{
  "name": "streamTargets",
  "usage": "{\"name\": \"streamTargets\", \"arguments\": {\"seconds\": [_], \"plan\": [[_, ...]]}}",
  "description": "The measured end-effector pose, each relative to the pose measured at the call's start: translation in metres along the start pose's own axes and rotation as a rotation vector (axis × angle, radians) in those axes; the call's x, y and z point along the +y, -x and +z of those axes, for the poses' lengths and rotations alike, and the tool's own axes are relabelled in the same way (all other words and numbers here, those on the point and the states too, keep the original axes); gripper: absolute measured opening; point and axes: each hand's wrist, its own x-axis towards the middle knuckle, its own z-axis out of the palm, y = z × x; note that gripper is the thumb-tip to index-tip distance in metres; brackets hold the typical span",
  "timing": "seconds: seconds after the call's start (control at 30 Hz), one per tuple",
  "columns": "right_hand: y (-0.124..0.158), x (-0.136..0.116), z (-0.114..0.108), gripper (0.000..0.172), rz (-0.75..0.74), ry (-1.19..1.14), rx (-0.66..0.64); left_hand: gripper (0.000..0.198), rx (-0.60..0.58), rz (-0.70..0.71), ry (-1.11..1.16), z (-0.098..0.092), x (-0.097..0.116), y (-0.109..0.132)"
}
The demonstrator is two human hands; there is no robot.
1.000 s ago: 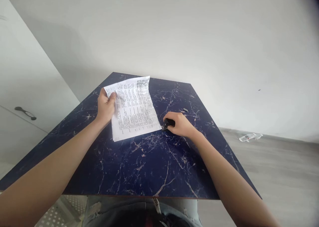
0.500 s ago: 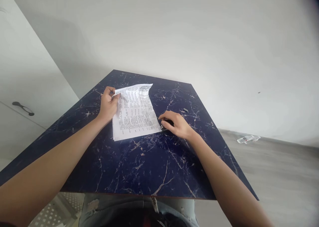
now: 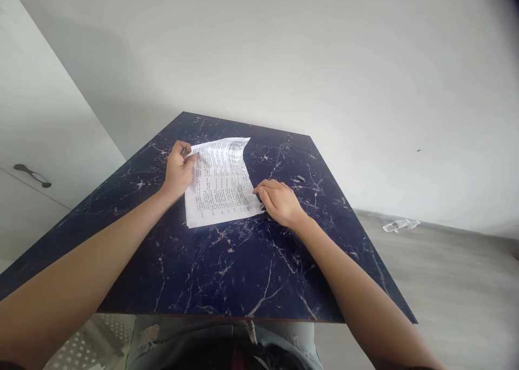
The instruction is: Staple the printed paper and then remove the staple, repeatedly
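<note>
My left hand [image 3: 179, 167] pinches the upper left edge of several printed paper sheets [image 3: 221, 186], thumb on top and fingers folded behind. The sheets rest on the dark blue marbled table [image 3: 227, 272], and their far right corner curls up. At their near right corner sits a small black stapler [image 3: 262, 205], mostly covered by my right hand [image 3: 279, 201]. That hand is closed over the stapler from above, its fingertips close to the paper's right edge.
Beyond the right hand, a small dark strip [image 3: 300, 178] lies on the table. A white wall [image 3: 324, 61] stands behind, and a white cabinet door with a dark handle [image 3: 32, 175] is at left. Clear plastic packaging [image 3: 401, 225] lies on the floor at right.
My right hand has shifted slightly left and settled over the stapler, covering more of it. My left hand keeps its pinch on the paper sheets.
</note>
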Motion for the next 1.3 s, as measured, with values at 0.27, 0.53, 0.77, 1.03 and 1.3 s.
{"name": "streamTargets", "arguments": {"seconds": [0.27, 0.53, 0.77, 1.03, 1.3], "plan": [[-0.002, -0.004, 0.000, 0.048, -0.018, 0.108, -0.039, 0.021, -0.048, 0.024, -0.056, 0.003, 0.001, 0.000], [-0.003, -0.007, 0.004, 0.048, -0.062, 0.202, -0.064, 0.017, -0.050, 0.000, -0.050, 0.003, 0.003, 0.000], [-0.002, -0.005, -0.001, 0.049, 0.014, 0.002, -0.042, 0.022, -0.040, 0.028, -0.077, 0.003, 0.007, 0.000], [-0.003, -0.007, -0.001, 0.049, 0.045, 0.015, -0.042, 0.024, -0.039, 0.020, -0.068, 0.005, 0.006, 0.000], [-0.003, -0.013, 0.009, 0.047, -0.038, 0.276, -0.082, 0.027, -0.041, 0.015, -0.071, 0.006, 0.010, 0.002]]}}
